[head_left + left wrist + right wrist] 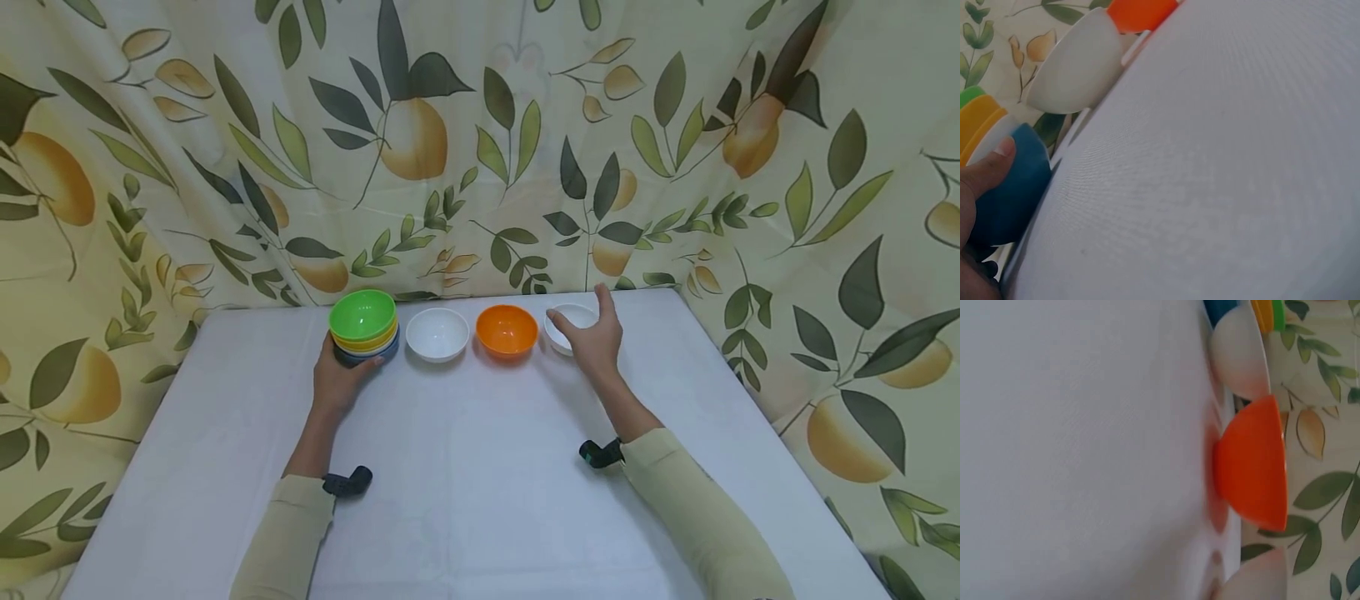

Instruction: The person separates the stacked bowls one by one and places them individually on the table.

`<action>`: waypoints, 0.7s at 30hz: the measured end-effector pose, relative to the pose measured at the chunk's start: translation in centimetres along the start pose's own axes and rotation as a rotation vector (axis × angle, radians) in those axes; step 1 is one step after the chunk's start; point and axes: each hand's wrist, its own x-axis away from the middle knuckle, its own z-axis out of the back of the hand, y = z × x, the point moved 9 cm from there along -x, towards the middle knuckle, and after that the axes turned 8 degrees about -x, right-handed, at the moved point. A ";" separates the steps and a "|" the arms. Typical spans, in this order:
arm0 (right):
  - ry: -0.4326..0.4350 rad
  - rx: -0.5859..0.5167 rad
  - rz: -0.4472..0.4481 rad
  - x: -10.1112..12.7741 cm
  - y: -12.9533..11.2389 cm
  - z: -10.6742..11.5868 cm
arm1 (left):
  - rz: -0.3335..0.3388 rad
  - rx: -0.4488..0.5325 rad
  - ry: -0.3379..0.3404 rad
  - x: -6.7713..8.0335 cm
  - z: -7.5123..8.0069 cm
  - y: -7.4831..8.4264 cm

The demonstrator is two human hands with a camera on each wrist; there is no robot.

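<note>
Stack: we've got the nested bowl stack (363,329) at upper left of centre in the head view, green bowl on top, yellow under it, blue at the bottom.
Left hand: our left hand (339,379) wraps the base of the stack, thumb on the blue bowl (1007,187), likely steadying it.
Row: white bowl (437,334), then orange bowl (507,330), set apart along the table's (480,500) far edge, just right of the stack.
Right hand: our right hand (594,337) is spread loose, fingers over the second white bowl (573,321) at the row's right end; gripping nothing that we can see.
Backdrop: leaf-print curtain (675,125) fills the upper frame.
</note>
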 end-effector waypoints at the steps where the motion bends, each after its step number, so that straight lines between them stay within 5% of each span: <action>1: -0.012 -0.009 0.016 0.1 -0.8 -0.7 | -0.005 0.001 0.001 0.0 0.0 0.0; 11: -0.256 -0.060 0.156 2.8 -6.4 -9.7 | 0.029 0.002 -0.013 -0.1 -0.1 -0.5; 21: -0.506 0.068 0.130 4.1 -9.1 -18.6 | 0.033 0.025 -0.018 -0.2 0.0 -0.4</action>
